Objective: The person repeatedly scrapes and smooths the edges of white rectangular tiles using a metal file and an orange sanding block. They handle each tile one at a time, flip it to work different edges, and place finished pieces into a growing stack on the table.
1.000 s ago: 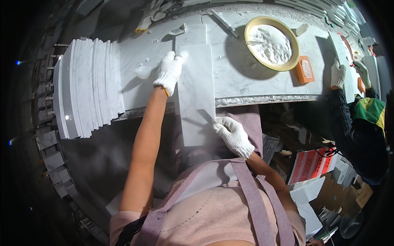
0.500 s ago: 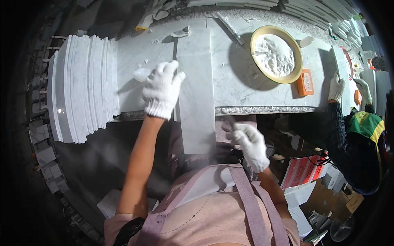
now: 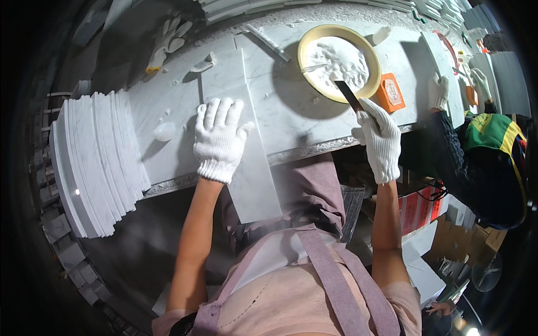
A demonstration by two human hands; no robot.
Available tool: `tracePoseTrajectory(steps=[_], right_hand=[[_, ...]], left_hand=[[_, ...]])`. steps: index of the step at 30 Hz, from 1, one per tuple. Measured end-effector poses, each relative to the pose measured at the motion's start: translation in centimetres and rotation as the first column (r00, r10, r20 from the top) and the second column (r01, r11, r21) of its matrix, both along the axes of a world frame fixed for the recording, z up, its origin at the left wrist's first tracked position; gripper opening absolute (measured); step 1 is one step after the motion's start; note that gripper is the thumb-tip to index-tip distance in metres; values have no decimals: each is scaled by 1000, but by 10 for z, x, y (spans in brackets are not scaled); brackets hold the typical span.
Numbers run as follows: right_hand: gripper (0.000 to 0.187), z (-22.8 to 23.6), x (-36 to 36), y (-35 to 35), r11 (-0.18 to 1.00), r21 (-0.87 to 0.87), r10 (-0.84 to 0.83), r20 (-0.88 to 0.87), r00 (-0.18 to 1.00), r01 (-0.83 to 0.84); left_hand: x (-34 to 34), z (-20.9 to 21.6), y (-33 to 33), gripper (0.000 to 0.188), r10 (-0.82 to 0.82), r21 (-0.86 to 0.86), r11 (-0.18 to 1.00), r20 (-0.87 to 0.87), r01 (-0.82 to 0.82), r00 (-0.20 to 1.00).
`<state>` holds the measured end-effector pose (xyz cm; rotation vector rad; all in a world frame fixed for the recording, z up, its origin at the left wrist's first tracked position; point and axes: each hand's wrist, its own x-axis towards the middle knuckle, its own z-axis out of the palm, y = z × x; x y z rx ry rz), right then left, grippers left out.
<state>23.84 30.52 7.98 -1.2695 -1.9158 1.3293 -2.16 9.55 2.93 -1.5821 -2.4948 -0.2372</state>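
1. Bowl point(image 3: 377, 73) of white, lumpy paste stands on the tabletop point(image 3: 297, 131); a thin tool point(image 3: 315, 67) leans inside it.
2. The right hand point(image 3: 381, 143) has its fingers wrapped around a knife point(image 3: 348, 95), whose dark blade points over the bowl's near rim; whether it touches the rim, I cannot tell. One second ago that blade was over the slab, and half a second ago it was a blur beside the slab, well short of the bowl.
3. The left hand point(image 3: 219, 134) lies palm down across the slab, to the left of the bowl, fingers spread and clasping nothing. One second ago it was at the slab's left edge, farther from the person's body.
4. The pale slab point(image 3: 255, 173) lies left of the bowl and nearer the person, its near end jutting past the tabletop's edge, as in both earlier frames.
5. An orange box point(image 3: 391, 93) remains just right of the bowl, and the stack of slabs point(image 3: 101, 162) well to its left.
6. Farther right of the bowl, a co-worker's gloved hand point(image 3: 438, 92) is at an upright slab point(image 3: 443, 73), much as it was one second ago.
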Motion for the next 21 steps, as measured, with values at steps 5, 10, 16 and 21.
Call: tracePoseTrajectory(steps=[5, 10, 16, 21], right_hand=[[25, -4, -11, 20, 999, 32, 21, 109, 994, -25], [27, -10, -24, 33, 985, 104, 114, 194, 974, -136], [27, -22, -35, 45, 964, 172, 147, 282, 948, -201], [28, -23, -42, 51, 973, 97, 177, 275, 945, -211]], left_hand=[[4, 0, -5, 60, -8, -50, 999, -49, 5, 999], [25, 8, -23, 61, -39, -88, 995, -4, 39, 999], [53, 13, -44, 63, -25, -100, 994, 87, 34, 996], [54, 13, -46, 62, -22, -100, 994, 108, 33, 994]])
